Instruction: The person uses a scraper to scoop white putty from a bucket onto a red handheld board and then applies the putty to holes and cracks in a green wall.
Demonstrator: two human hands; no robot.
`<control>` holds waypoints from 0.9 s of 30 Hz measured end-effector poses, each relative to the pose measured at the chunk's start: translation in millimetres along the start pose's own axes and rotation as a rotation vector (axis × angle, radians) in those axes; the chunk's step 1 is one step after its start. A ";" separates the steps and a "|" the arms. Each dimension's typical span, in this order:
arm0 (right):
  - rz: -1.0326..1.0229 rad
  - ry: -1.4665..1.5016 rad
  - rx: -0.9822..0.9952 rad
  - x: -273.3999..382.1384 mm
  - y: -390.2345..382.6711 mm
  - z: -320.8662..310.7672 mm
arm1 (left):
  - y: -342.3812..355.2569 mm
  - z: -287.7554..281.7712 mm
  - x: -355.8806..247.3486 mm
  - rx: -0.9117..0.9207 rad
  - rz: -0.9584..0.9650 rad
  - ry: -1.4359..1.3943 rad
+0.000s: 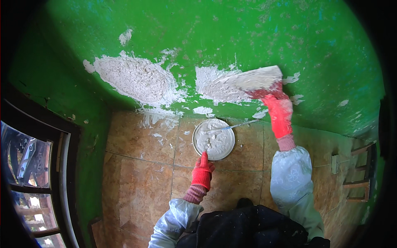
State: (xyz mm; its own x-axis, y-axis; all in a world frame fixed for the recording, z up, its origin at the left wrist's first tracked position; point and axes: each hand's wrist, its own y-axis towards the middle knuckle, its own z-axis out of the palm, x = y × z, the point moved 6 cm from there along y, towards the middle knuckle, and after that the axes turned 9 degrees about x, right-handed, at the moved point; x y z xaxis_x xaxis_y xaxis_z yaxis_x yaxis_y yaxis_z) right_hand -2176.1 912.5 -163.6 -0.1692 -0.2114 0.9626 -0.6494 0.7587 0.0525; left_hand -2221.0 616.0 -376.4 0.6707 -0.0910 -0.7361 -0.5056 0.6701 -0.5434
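My right hand [278, 113], in a red work glove, is closed round a wide putty knife [264, 78]. Its blade is loaded with wet off-white plaster and lies against the green wall [198, 37], over the right end of a fresh plaster patch [219, 84]. My left hand [202, 173], gloved in red too, is at the near rim of a round bucket [194, 145]. The index finger stretches over that rim while the other fingers curl beside it. Lumpy plaster [213, 140] fills the bucket, and a thin stick-like tool [237, 125] rests in it, sticking out to the right.
A larger rough plaster patch [134, 78] covers the wall to the left. Plaster smears mark the brown tiled floor [140, 173] along the wall's foot. A dark-framed window [31, 165] is on the left. A wooden frame [359, 177] leans at the far right.
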 end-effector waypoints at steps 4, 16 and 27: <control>-0.083 0.184 0.021 -6.1 -12.5 6.1 | 0.9 1.5 2.6 -0.066 -0.085 -0.220; 0.022 0.041 0.009 12.2 -12.8 41.5 | -0.8 -1.7 1.0 0.016 -0.033 -0.069; 0.076 0.049 -0.062 15.0 1.3 28.8 | 7.9 -16.9 17.6 0.024 0.132 0.267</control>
State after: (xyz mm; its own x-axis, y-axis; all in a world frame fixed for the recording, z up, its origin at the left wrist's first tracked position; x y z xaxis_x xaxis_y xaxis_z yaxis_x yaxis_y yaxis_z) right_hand -2200.8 892.6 -156.7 -0.1788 -0.1231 0.9762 -0.5885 0.8085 -0.0059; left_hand -2222.4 607.3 -400.4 0.4316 -0.1903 -0.8818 -0.5639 0.7060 -0.4284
